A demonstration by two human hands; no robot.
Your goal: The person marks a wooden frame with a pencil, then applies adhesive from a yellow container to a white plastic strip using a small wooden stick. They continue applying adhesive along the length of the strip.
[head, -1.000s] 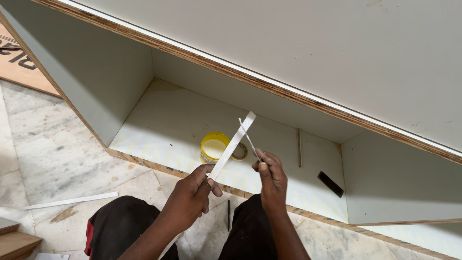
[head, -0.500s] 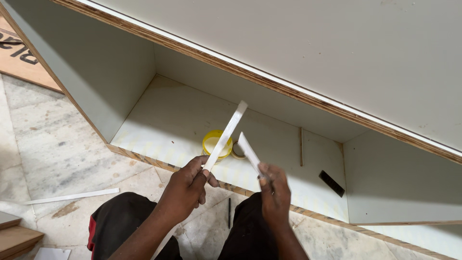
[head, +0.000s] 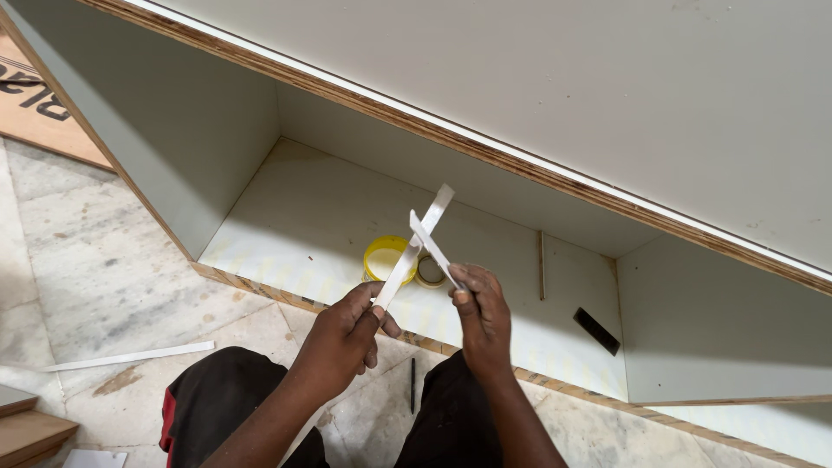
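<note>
Left hand (head: 347,334) pinches a long white strip (head: 416,247); right hand (head: 481,316) grips a shorter strip (head: 433,247), crossing the first. Both held above the cabinet (head: 303,217) floor's front edge, over a yellow tub (head: 386,257).

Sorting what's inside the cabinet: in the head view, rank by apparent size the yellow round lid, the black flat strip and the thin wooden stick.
1. Yellow round lid
2. Black flat strip and thin wooden stick: similar length, strip wider; too close to rank.

Left hand (head: 347,334) and right hand (head: 481,316) raised close together, fingers pinched.
</note>
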